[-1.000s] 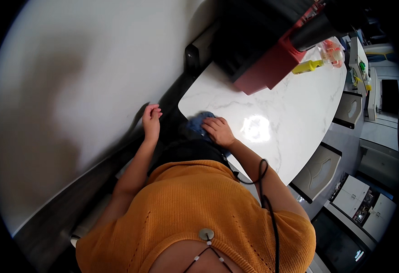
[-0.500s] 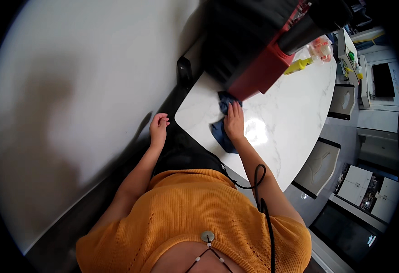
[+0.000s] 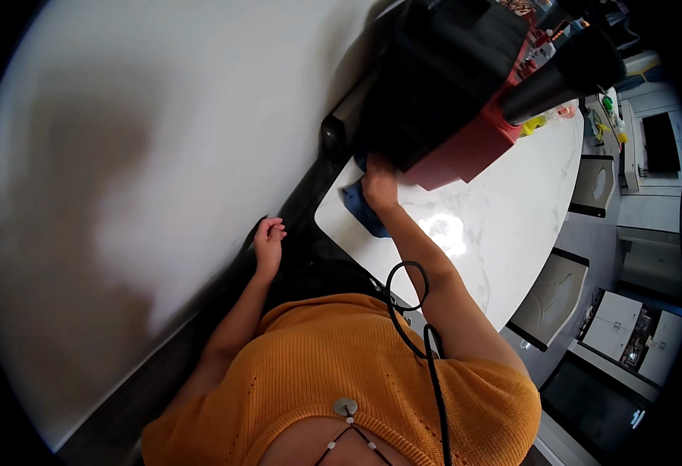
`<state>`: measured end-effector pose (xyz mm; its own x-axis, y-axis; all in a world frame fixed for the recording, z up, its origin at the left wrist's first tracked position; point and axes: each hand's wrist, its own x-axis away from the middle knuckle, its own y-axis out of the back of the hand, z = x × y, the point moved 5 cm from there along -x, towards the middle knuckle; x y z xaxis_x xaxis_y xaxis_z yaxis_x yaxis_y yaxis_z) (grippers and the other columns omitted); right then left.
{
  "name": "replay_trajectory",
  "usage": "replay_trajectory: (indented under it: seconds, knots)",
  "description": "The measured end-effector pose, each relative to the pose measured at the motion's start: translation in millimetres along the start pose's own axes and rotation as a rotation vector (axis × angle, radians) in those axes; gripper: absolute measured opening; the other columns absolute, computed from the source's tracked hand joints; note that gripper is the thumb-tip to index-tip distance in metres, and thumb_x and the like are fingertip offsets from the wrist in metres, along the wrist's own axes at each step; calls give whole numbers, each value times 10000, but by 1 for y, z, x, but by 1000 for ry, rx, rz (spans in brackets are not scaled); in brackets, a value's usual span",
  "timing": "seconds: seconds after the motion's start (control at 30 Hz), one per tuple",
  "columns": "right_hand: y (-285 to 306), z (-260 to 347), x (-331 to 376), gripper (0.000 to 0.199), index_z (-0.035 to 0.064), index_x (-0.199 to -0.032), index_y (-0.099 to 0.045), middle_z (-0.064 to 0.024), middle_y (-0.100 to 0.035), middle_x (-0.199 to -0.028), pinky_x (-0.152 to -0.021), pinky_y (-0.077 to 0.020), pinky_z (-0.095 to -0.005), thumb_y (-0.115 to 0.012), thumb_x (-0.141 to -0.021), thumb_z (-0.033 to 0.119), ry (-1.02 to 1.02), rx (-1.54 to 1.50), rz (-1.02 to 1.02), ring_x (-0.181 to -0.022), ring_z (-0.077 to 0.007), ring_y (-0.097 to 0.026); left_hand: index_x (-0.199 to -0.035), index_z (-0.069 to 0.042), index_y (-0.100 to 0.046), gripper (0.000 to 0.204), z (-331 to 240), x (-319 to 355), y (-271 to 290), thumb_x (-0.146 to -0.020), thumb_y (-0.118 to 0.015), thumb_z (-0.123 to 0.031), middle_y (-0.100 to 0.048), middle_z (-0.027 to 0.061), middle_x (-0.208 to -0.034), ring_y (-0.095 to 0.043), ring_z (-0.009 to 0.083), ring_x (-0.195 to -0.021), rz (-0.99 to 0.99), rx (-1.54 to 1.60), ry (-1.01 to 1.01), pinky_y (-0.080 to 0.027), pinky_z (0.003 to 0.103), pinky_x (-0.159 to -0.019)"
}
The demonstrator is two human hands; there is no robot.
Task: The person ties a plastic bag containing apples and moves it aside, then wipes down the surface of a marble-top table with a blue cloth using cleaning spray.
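Blue cloth (image 3: 366, 216) lies bunched on the white, grey-veined tabletop (image 3: 504, 225), close to the table's near left corner, and I see the person's right hand (image 3: 379, 186) resting on it. The fingers reach in by the base of a big black object (image 3: 434, 85), their tips lost in the dark there, so I can't tell how far they are bent or whether they grip the fabric. Beside that bulk sits a red box (image 3: 465, 163), a black cylinder (image 3: 551, 89) slanting up from it. The left hand (image 3: 269, 239) hangs off the table near the pale wall (image 3: 201, 116), fingers loosely half-curled around nothing I can see. A black cable (image 3: 436, 380) loops over the right forearm, and two chairs (image 3: 551, 299) stand along the table's far right side.
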<state>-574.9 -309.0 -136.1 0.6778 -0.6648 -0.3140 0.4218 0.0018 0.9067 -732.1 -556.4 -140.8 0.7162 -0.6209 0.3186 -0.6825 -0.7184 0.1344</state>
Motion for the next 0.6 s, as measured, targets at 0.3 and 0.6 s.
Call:
replay_trajectory:
  seconds: [0.3,0.6]
  knots:
    - [31,67,52,442,9,-1143,-519,-165,-462,-1245,-1029,-284,-363,-480,-703,35,281,-275,277,-1191,-295,-400,-947,-31,-562,131,-23,-6,-24,-867,-460,-48,-564,39,-795,-525,95,-660,29,43,-37,-438,217,-612]
    - [90,26,165,444,63,-1194,-499,-75,-408,-1325,-1049,-245,-384,-515,-752,92,301,-406,521,-1273,-239,-308,-958,-33,-558,158,-33,7,-64,-867,-428,-35,-576,41,-801,-535,98,-679,69,-9,-43,-445,225,-633]
